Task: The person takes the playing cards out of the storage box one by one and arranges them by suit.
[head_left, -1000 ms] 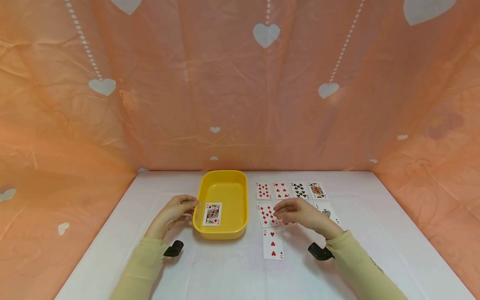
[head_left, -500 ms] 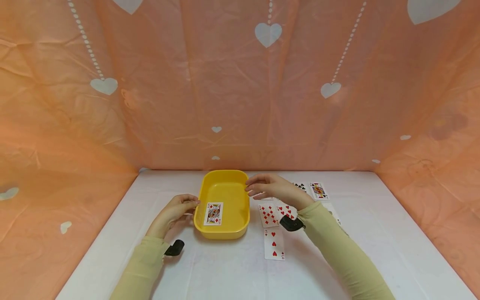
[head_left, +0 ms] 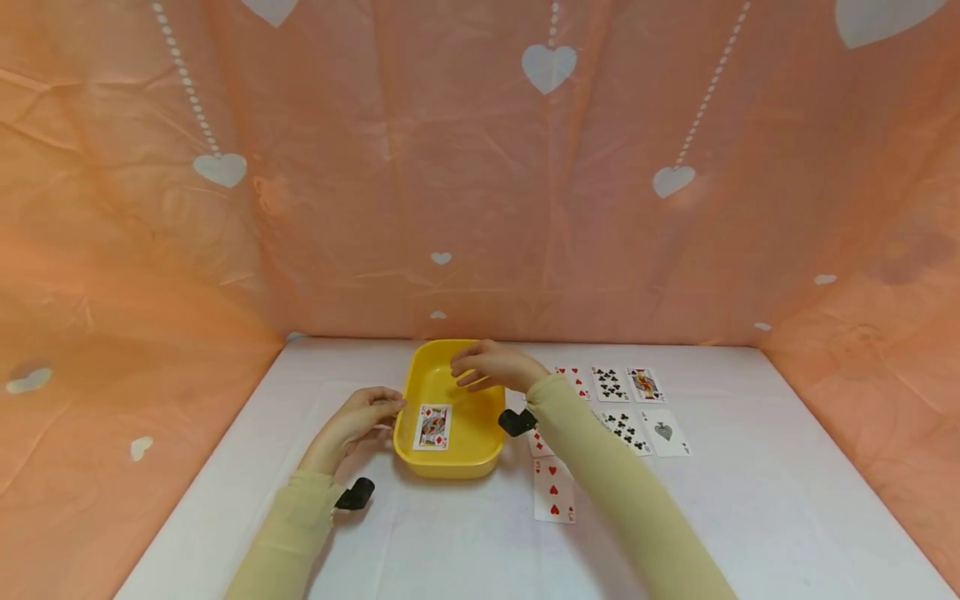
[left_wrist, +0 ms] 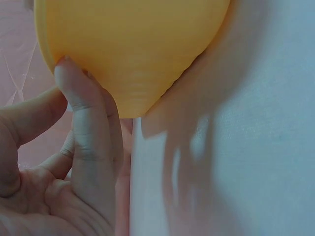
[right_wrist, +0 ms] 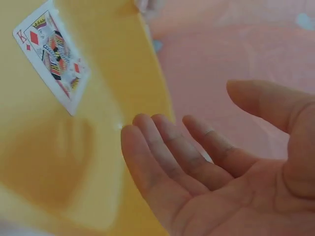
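A yellow tub [head_left: 410, 379] stands on the white table, with a king of diamonds [head_left: 432, 427] lying face up on its floor. My left hand [head_left: 358, 417] rests against the tub's left wall; in the left wrist view a straight finger of this hand [left_wrist: 78, 128] touches the tub [left_wrist: 133, 44] just under the rim, thumb apart. My right hand [head_left: 491, 367] hovers over the tub's far right corner. The right wrist view shows that hand [right_wrist: 206, 172] palm up, fingers relaxed and empty, above the tub [right_wrist: 44, 162] and the king [right_wrist: 51, 54].
Several face-up cards lie right of the tub: a three of hearts [head_left: 553, 490] nearest me, an ace of spades [head_left: 663, 432], clubs [head_left: 611, 383] and a face card [head_left: 645, 385]. My right sleeve covers some cards. Pink heart-print fabric [head_left: 480, 208] walls in the table.
My right hand has moved left and away from me, from above the spread cards to over the tub. The left hand has stayed on the tub's wall.
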Motion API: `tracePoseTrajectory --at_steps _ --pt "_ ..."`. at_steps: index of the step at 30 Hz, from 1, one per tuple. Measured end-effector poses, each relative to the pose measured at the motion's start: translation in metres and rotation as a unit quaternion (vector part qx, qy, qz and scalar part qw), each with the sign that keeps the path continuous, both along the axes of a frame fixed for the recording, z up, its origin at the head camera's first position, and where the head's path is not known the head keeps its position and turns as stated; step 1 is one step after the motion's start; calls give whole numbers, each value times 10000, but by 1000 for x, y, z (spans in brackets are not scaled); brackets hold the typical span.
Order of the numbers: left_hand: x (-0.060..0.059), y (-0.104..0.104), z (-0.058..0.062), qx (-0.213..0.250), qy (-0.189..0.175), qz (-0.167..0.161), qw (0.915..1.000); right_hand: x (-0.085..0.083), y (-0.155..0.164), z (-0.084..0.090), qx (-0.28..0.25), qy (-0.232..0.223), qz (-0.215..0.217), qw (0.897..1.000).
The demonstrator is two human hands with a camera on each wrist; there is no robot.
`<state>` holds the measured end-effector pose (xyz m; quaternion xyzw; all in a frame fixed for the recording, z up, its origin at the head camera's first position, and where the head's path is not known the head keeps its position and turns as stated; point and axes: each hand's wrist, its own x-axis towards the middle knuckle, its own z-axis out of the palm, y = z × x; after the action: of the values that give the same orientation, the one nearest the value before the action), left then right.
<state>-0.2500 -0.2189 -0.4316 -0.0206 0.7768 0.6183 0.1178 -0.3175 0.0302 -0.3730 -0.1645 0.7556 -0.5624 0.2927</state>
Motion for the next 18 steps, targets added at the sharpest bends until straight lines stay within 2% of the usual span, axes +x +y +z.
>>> tracePoseTrajectory --at_steps 5,13,18 --pt "2 1 1 38 -7 -2 10000 -1 -18 -9 696 453 197 9963" --pt "2 3 0 -11 -42 53 10000 -3 -33 -24 1473 987 543 9827" --pt "2 5 -1 39 -43 35 10000 0 -36 -28 1863 975 555 9761"
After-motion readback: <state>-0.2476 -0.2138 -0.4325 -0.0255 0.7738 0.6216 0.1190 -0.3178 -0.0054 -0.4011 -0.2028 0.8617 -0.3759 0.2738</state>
